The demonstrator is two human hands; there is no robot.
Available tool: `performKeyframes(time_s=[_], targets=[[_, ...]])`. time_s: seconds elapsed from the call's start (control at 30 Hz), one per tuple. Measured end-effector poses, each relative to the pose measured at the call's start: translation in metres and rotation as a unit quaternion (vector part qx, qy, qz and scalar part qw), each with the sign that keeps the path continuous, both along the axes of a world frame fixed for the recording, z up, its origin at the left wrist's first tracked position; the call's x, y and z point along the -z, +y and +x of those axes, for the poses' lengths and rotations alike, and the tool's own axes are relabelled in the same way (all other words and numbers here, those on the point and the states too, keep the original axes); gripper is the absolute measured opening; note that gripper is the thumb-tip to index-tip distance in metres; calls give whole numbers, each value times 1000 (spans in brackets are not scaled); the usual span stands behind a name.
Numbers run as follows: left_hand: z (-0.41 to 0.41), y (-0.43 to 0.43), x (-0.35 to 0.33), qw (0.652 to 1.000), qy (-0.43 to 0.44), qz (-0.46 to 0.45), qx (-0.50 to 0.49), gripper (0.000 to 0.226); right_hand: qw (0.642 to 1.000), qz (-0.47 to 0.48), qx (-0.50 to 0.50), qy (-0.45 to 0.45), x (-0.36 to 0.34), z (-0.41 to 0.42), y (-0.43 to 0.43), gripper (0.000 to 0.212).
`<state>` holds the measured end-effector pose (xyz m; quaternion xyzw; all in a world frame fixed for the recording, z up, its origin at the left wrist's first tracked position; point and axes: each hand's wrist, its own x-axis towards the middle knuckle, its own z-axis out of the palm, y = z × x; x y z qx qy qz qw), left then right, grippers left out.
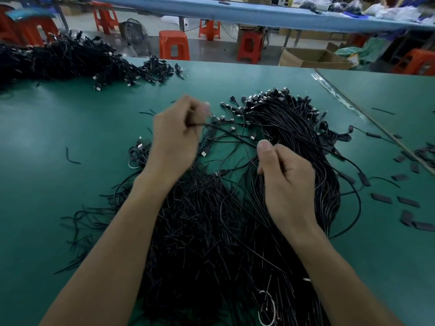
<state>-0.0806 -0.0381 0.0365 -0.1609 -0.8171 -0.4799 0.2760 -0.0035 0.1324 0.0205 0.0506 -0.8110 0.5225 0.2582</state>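
A single thin black cable [223, 130] runs taut and slightly downhill between the two hands, held in the air just above the work. The left hand [176, 135] has its fingers curled in tight and pinches the cable's far end between thumb and fingertips; the fingertips are blurred, so the exact hold is hard to read. The right hand [287, 180] is closed into a loose fist, thumb laid on top of the bent forefinger, and the cable's near end vanishes into that pinch.

Right below both wrists lies a broad heap of loose black cables [207, 227], strands crossing every way and spilling toward the near edge of the green table [58, 125]. Touching it on the right is a tidier bundle [294, 137] – its strands run alongside one another and its metal-tipped plugs fan out at the far end. A white wire loop [267, 309] shows among the strands at the bottom.

Further out, short flat black sleeves [407, 201] lie scattered on the table's right side, and one cut bit of cable [71, 157] lies alone at the left. A second big heap of cables [58, 60] fills the far left corner. Beyond the table stand red plastic stools [174, 44], an open cardboard box [306, 57] and a long blue bench [235, 12].
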Motion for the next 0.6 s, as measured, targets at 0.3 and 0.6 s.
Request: performKeyframes(time_s=[0.3, 0.6], targets=[[26, -49, 16, 964, -189, -166, 90, 45, 949, 229, 138, -164, 14, -17, 52, 34], [34, -16, 37, 960, -194, -184, 84, 42, 906, 331, -116, -238, 17, -8, 18, 51]])
